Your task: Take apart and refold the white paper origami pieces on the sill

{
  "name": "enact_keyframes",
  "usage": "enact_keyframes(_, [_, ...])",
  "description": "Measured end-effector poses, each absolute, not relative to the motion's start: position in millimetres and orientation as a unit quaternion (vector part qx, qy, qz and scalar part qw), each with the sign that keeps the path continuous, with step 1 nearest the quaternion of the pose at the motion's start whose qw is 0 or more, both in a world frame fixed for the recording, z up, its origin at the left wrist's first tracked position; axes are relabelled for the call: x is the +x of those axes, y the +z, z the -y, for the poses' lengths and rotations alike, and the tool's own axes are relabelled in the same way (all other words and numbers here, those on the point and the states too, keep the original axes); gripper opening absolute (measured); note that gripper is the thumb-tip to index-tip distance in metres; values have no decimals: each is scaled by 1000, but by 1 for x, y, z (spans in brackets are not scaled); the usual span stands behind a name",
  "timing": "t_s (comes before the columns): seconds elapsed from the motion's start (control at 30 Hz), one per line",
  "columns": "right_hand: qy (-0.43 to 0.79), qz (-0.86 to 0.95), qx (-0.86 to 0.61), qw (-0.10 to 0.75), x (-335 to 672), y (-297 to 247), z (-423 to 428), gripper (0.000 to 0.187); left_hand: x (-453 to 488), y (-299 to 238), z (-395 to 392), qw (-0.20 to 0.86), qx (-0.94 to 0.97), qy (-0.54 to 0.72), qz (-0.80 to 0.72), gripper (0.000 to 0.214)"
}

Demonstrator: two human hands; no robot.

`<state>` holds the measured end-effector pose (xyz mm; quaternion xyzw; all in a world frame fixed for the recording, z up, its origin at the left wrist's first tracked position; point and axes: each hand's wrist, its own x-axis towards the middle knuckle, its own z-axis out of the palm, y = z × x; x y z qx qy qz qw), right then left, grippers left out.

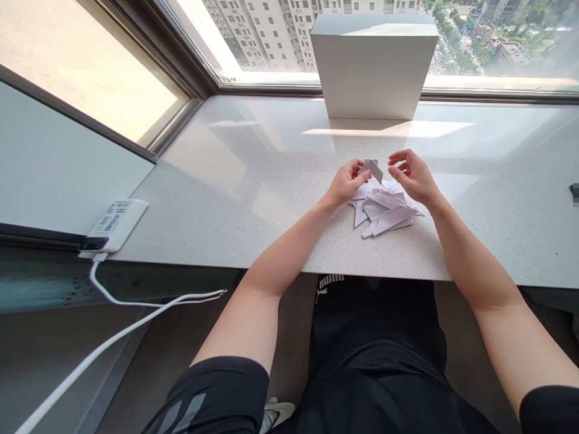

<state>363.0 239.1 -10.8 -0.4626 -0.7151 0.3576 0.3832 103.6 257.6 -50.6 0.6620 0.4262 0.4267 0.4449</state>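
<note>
Between the thumb and fingers of my left hand (348, 182) is a small folded piece of white paper (373, 169), held up with a pointed corner toward the right. My right hand (412, 175) hovers just to the right of it, fingers curved and thumb apart, with nothing visible between them. Below both hands lies a loose pile of folded white paper pieces (388, 211) on the speckled white counter (253, 199). The pieces overlap at various angles, and some have pointed ends. My right wrist partly covers the pile's right side.
A white box (374, 75) stands at the back against the window. On the left, a white device (115, 224) sits at the counter's edge with a white cable (99, 349) hanging from it. A dark object (574, 191) shows at the far right edge.
</note>
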Motion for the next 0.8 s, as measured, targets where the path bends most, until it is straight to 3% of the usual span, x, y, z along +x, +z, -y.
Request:
enact_keyframes(0.17, [314, 832, -401, 219, 364, -4, -233, 43, 103, -55, -264, 453, 596, 456, -481, 21])
enact_keyframes(0.3, [286, 868, -377, 152, 357, -7, -229, 41, 105, -56, -266, 466, 577, 462, -487, 14])
enact_keyframes(0.6, [285, 826, -452, 178, 369, -17, -243, 33, 106, -54, -264, 481, 581, 459, -470, 20])
enact_keyframes(0.8, [294, 797, -490, 196, 379, -15, -244, 55, 104, -54, -263, 474, 582, 464, -470, 22])
